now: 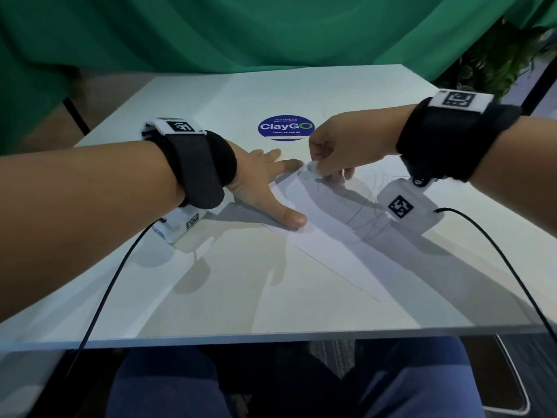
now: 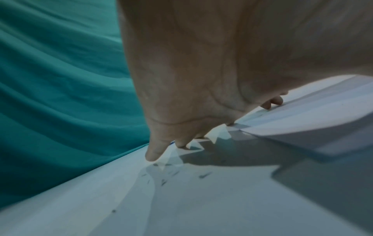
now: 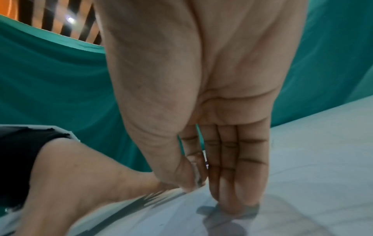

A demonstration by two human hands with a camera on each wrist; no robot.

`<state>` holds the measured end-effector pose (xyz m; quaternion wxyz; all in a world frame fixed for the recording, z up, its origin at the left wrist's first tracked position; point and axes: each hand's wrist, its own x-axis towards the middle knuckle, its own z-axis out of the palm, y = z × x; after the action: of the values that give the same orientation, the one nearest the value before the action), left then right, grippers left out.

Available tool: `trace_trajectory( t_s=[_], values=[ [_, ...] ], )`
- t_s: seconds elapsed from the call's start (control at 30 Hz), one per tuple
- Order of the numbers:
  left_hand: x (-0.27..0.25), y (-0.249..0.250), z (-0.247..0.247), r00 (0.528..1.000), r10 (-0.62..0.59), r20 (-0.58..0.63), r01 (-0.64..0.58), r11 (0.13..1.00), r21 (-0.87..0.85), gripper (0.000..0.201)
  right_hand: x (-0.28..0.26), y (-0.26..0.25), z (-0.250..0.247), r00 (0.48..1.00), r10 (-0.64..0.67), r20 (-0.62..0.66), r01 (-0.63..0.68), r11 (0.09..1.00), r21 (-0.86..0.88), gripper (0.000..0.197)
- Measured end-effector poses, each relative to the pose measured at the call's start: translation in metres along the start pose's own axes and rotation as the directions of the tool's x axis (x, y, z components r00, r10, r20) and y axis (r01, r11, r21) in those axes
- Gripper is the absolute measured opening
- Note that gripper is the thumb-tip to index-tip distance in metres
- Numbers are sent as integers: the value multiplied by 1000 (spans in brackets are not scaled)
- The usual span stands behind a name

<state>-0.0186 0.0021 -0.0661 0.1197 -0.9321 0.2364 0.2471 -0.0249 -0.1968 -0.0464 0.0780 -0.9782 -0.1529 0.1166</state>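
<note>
A white sheet of paper [image 1: 331, 236] with faint pencil curves lies on the white table [image 1: 211, 282]. My left hand [image 1: 271, 188] lies flat with spread fingers, thumb on the paper's left edge; the left wrist view shows its fingertips [image 2: 153, 154] touching the table beside the paper [image 2: 302, 127]. My right hand [image 1: 319, 170] pinches a small whitish eraser [image 1: 312, 168] at the sheet's far end, near the left index finger. In the right wrist view the thumb and index finger hold the eraser [image 3: 196, 175], its tip smudged dark, while the other fingers [image 3: 238, 183] reach down to the paper [image 3: 302, 175].
A round blue ClayGo sticker [image 1: 285, 128] sits on the table beyond the hands. Green cloth [image 1: 271, 31] hangs behind the table, with a plant [image 1: 497, 61] at the right. Black cables [image 1: 114, 282] trail from both wrists over the near edge. My knees are below.
</note>
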Motion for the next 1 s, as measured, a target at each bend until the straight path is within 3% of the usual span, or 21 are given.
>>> trace_trajectory(
  t_s=[0.17,0.3,0.43,0.63,0.8,1.0],
  values=[
    [-3,9,-16,1000,15,-22,-17,996,-90,131,-3,15,1,997,31,-73,-28,999,40,11],
    [6,18,-20,993,85,-82,-90,994,-63,143,0,16,1,998,38,-57,-33,995,94,3],
    [16,23,-22,1000,11,-16,-10,997,75,148,7,21,0,998,37,-55,-32,996,83,14],
    [19,22,-19,997,-60,42,57,996,70,148,12,20,6,988,16,-155,-18,1000,-10,12],
    [22,20,-18,998,-45,52,42,997,64,149,-6,-2,10,989,-145,4,145,987,-64,17],
    [21,20,-19,997,-51,61,48,997,53,150,15,11,-1,995,-52,-86,44,995,-89,15]
  ],
)
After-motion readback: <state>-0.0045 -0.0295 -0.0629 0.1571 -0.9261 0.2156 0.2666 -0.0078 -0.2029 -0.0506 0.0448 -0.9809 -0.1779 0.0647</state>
